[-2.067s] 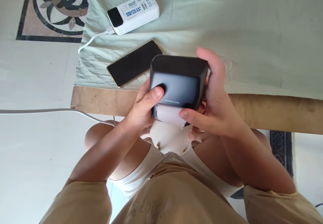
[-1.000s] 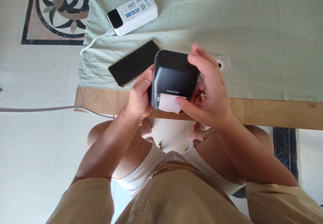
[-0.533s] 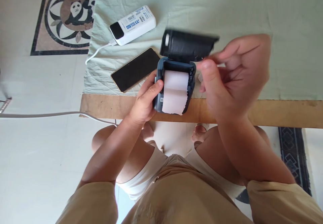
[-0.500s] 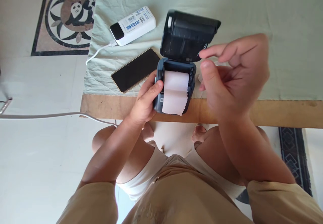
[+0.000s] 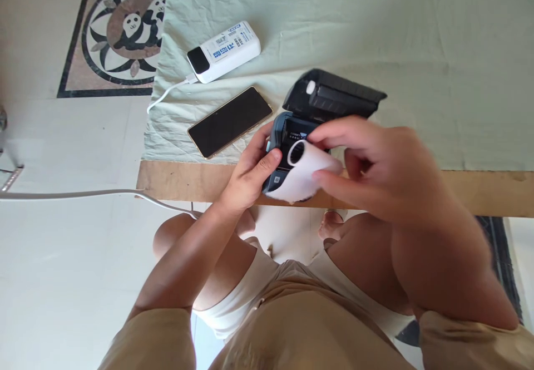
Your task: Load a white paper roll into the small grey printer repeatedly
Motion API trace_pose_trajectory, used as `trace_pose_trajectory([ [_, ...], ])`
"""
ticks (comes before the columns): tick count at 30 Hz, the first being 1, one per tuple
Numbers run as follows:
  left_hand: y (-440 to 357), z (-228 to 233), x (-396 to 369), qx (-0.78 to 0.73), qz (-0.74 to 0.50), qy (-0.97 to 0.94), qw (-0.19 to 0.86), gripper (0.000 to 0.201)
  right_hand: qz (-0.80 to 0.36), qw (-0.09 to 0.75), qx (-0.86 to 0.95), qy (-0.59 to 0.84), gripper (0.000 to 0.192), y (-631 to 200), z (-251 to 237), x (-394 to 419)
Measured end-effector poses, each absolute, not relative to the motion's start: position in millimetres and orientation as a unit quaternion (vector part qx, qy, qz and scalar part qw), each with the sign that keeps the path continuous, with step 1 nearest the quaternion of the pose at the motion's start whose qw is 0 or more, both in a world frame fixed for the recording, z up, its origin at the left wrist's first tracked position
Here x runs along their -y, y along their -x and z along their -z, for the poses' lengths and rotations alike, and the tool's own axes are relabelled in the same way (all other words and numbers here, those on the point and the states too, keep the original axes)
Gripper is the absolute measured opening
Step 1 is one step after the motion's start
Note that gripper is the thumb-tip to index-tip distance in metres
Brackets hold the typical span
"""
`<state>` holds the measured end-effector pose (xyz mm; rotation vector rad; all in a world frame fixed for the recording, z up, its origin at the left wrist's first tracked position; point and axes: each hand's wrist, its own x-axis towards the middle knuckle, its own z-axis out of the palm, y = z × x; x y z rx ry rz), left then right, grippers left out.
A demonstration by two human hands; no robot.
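My left hand (image 5: pixel 254 172) grips the left side of a small dark portable receipt printer (image 5: pixel 277 131), its thumb on the near rim. The printer's black lid (image 5: pixel 334 94) stands raised on the far side. Between the thumb and fingers of my right hand (image 5: pixel 375 164) is a white paper roll (image 5: pixel 312 164), tilted up out of the printer's bay with its hollow end facing left. The roll's loose paper end hangs over the printer's near edge. The inside of the bay shows beneath the roll, partly covered by my right fingers.
A black smartphone (image 5: pixel 230 122) lies on the green cloth (image 5: pixel 438 92) left of the printer. Behind it a white power bank (image 5: pixel 225 52) has a white cable plugged in. The table's bare wooden edge (image 5: pixel 187 181) runs along the near side.
My right hand has moved in and taken hold of the paper roll, which is now lifted and turned out of the bay. The printer has shifted slightly right and tilted.
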<state>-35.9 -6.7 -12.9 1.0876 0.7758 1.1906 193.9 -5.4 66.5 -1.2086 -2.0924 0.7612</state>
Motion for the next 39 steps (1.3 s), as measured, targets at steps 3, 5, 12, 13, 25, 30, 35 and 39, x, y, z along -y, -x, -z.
trace_pose_trajectory([
  [3,30,14,7,-0.368,-0.560,-0.399,0.626,0.039,-0.358,0.425,0.697,0.454,0.040,-229,-64,-6],
  [5,27,12,7,-0.390,-0.572,-0.352,0.630,0.040,-0.350,0.510,0.614,0.490,0.030,-253,-52,-22],
  [12,21,5,1,-0.437,-0.571,-0.288,0.633,0.048,-0.255,0.541,0.500,0.626,0.017,-276,-13,-47],
  [13,21,4,1,-0.439,-0.570,-0.287,0.633,0.048,-0.220,0.516,0.518,0.646,0.018,-276,-11,-46],
  [25,23,9,2,-0.426,-0.568,-0.307,0.633,0.050,-0.029,0.482,0.712,0.509,0.057,-260,-24,-23],
  [30,22,8,2,-0.426,-0.567,-0.317,0.630,0.050,-0.057,0.307,0.803,0.507,0.058,-229,-13,-26],
  [35,21,7,1,-0.415,-0.579,-0.311,0.629,0.044,-0.118,0.178,0.780,0.589,0.047,-232,-4,-36],
  [39,23,9,1,-0.420,-0.570,-0.320,0.629,0.048,-0.138,0.265,0.775,0.557,0.057,-236,1,-36],
])
